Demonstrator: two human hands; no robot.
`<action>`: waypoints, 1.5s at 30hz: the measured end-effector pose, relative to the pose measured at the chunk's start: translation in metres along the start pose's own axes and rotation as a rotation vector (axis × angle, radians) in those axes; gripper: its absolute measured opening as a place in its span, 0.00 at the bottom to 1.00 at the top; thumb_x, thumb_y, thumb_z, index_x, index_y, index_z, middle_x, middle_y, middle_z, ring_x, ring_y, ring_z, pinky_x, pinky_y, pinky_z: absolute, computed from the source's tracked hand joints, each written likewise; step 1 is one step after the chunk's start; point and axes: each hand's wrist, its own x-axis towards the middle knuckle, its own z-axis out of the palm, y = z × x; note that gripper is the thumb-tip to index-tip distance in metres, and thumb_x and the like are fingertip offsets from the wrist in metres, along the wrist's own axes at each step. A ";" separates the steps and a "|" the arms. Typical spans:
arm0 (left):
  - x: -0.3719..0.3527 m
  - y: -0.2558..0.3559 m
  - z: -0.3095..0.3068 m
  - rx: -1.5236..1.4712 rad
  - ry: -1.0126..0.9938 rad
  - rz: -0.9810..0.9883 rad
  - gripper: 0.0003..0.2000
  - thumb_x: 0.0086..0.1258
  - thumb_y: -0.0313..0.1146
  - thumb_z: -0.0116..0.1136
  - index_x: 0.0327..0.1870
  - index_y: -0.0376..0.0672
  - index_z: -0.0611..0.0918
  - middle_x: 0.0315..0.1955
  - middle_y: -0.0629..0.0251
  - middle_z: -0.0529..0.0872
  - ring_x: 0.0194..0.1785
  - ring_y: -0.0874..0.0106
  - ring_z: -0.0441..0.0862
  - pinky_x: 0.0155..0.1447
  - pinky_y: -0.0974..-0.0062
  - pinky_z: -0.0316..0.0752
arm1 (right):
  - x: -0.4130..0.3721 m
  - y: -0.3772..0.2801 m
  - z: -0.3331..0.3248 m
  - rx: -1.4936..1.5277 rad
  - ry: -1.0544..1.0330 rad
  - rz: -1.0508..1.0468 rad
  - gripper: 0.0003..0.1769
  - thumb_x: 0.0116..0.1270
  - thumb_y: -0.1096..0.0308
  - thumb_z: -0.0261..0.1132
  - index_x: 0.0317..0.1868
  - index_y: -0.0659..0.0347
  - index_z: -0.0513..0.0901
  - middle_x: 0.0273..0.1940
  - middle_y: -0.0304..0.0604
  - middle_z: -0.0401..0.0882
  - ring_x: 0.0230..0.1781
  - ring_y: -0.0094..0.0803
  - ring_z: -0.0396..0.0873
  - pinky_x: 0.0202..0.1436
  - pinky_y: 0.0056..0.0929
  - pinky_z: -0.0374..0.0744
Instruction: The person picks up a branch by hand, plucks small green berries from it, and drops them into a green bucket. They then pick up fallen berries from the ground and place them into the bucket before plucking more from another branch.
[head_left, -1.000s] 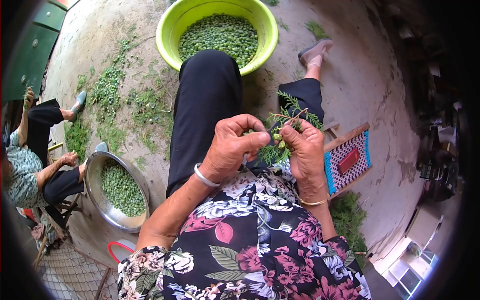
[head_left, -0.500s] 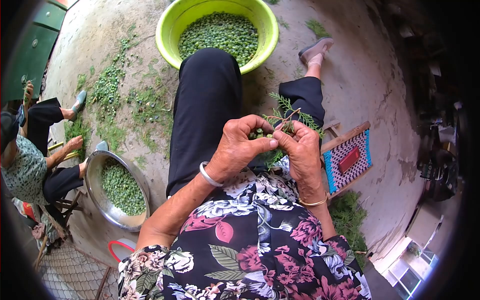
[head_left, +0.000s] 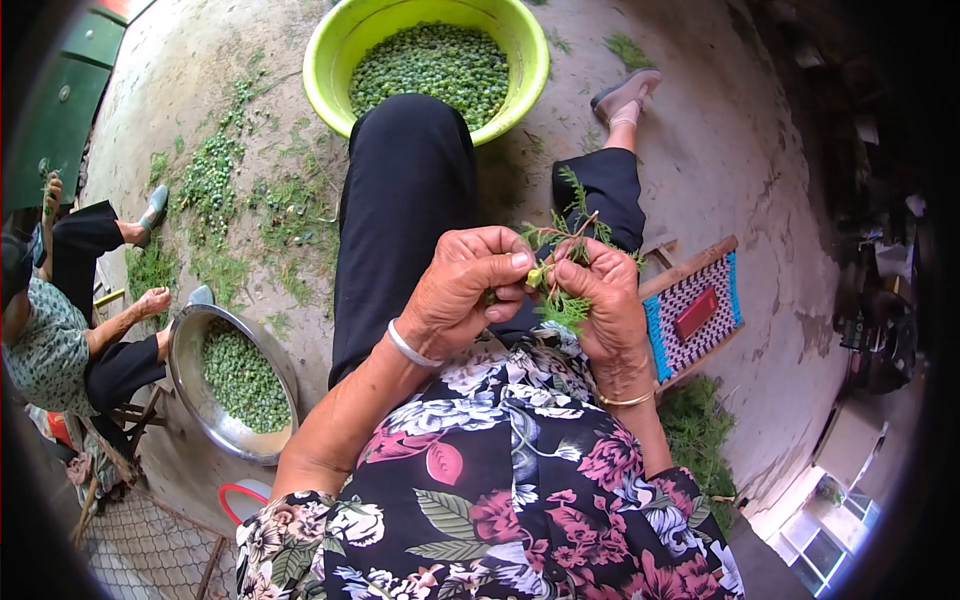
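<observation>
sprig: the leafy green sprig is sitting between the two hands above the lap, its brown stem pointing up and away.
yellow-green piece: a small piece is showing beside the left fingertips, on the near side of the sprig.
right hand: it is grasping the sprig between thumb and fingers.
left hand: it is curling closed around green pieces, only partly visible.
change: compared with the previous view, the fingertips are parting slightly and the left fingers are folding further in; this is exposing the yellow-green piece, apparently within easy reach.
lime basin: it is standing beyond the raised knee, holding many small green fruits.
metal basin: it is standing to the left, also holding green fruits.
woven seat: it is lying to the right, bearing a red object.
co-worker: a person is sitting at far left, near the metal basin.
</observation>
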 end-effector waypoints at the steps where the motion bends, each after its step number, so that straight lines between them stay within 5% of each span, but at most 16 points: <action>1: 0.001 -0.001 -0.004 -0.088 -0.031 0.000 0.07 0.65 0.26 0.60 0.39 0.33 0.78 0.29 0.61 0.81 0.25 0.84 0.72 0.21 0.88 0.66 | 0.000 0.000 0.001 0.000 0.001 0.000 0.06 0.61 0.78 0.65 0.39 0.69 0.79 0.31 0.40 0.81 0.29 0.21 0.77 0.37 0.18 0.75; 13: 0.003 0.001 -0.006 -0.083 0.081 0.018 0.08 0.69 0.28 0.53 0.43 0.33 0.78 0.31 0.58 0.81 0.25 0.80 0.72 0.23 0.83 0.69 | 0.005 0.004 0.010 -0.127 0.114 -0.140 0.04 0.63 0.76 0.64 0.37 0.68 0.80 0.29 0.38 0.80 0.27 0.20 0.74 0.34 0.18 0.73; 18: 0.023 0.015 -0.012 -0.246 0.144 -0.033 0.16 0.73 0.39 0.47 0.45 0.32 0.78 0.37 0.51 0.80 0.38 0.66 0.79 0.45 0.69 0.77 | 0.011 0.001 -0.023 -0.108 0.297 -0.168 0.05 0.65 0.75 0.63 0.38 0.68 0.80 0.33 0.44 0.82 0.32 0.24 0.78 0.40 0.22 0.75; 21: 0.044 0.078 0.029 -0.048 0.014 0.364 0.19 0.75 0.46 0.47 0.47 0.36 0.78 0.53 0.51 0.76 0.52 0.60 0.77 0.54 0.60 0.76 | 0.009 -0.004 -0.027 0.053 0.231 -0.152 0.05 0.66 0.74 0.63 0.39 0.67 0.80 0.35 0.44 0.82 0.33 0.27 0.79 0.40 0.24 0.76; 22: 0.054 0.092 0.044 0.352 0.263 0.695 0.22 0.71 0.46 0.53 0.52 0.32 0.76 0.45 0.54 0.80 0.42 0.64 0.80 0.50 0.68 0.75 | 0.005 -0.010 -0.025 0.091 0.231 -0.090 0.06 0.67 0.72 0.62 0.42 0.66 0.79 0.37 0.44 0.83 0.36 0.29 0.80 0.43 0.26 0.76; 23: 0.068 0.117 0.034 1.143 0.285 1.090 0.22 0.67 0.42 0.60 0.50 0.30 0.78 0.43 0.55 0.81 0.42 0.66 0.80 0.46 0.71 0.75 | 0.003 -0.011 -0.023 0.089 0.237 -0.097 0.06 0.67 0.72 0.62 0.42 0.66 0.79 0.37 0.44 0.83 0.36 0.29 0.80 0.43 0.26 0.76; 25: 0.067 0.126 0.058 1.594 0.697 1.500 0.17 0.68 0.35 0.60 0.51 0.31 0.78 0.47 0.55 0.80 0.47 0.71 0.78 0.45 0.75 0.76 | 0.003 -0.013 -0.019 0.170 0.247 -0.064 0.07 0.68 0.72 0.61 0.44 0.65 0.79 0.39 0.44 0.83 0.37 0.30 0.80 0.45 0.26 0.75; 26: 0.065 0.122 0.058 1.594 0.682 1.501 0.17 0.68 0.35 0.60 0.51 0.31 0.78 0.47 0.55 0.80 0.47 0.71 0.78 0.45 0.75 0.76 | 0.003 -0.012 -0.022 0.217 0.219 -0.067 0.08 0.68 0.73 0.60 0.45 0.67 0.78 0.39 0.46 0.83 0.41 0.33 0.81 0.48 0.29 0.75; 30: 0.040 0.078 0.040 0.874 0.332 0.733 0.07 0.64 0.24 0.59 0.39 0.30 0.81 0.28 0.62 0.84 0.29 0.77 0.79 0.38 0.82 0.75 | 0.005 -0.014 -0.018 0.263 0.145 -0.108 0.08 0.68 0.74 0.59 0.45 0.70 0.78 0.42 0.51 0.82 0.46 0.41 0.81 0.55 0.37 0.76; 33: 0.030 0.034 0.016 0.944 0.295 0.421 0.04 0.62 0.23 0.59 0.35 0.31 0.82 0.26 0.65 0.84 0.27 0.81 0.78 0.33 0.83 0.74 | 0.007 -0.015 -0.012 0.405 0.096 -0.088 0.09 0.68 0.73 0.60 0.46 0.70 0.78 0.44 0.53 0.82 0.47 0.41 0.80 0.58 0.37 0.75; 38: 0.027 -0.004 0.023 0.925 0.193 0.379 0.07 0.61 0.23 0.63 0.38 0.32 0.82 0.29 0.68 0.84 0.30 0.84 0.78 0.35 0.85 0.74 | 0.014 -0.004 -0.011 0.385 0.126 -0.082 0.10 0.69 0.73 0.60 0.47 0.70 0.78 0.45 0.51 0.82 0.48 0.39 0.80 0.60 0.36 0.75; 41: 0.028 -0.014 0.023 0.889 0.091 0.563 0.08 0.61 0.25 0.65 0.39 0.32 0.82 0.29 0.67 0.84 0.29 0.84 0.78 0.34 0.85 0.74 | 0.016 0.001 -0.010 0.335 0.154 -0.060 0.11 0.68 0.72 0.60 0.47 0.69 0.79 0.44 0.50 0.82 0.44 0.35 0.81 0.51 0.36 0.79; 45: 0.022 -0.015 0.021 0.582 0.072 0.258 0.07 0.62 0.25 0.64 0.37 0.33 0.82 0.26 0.66 0.83 0.29 0.81 0.79 0.32 0.82 0.74 | 0.012 0.000 -0.009 0.308 0.079 0.004 0.11 0.68 0.70 0.61 0.47 0.69 0.78 0.41 0.48 0.83 0.35 0.32 0.81 0.31 0.33 0.79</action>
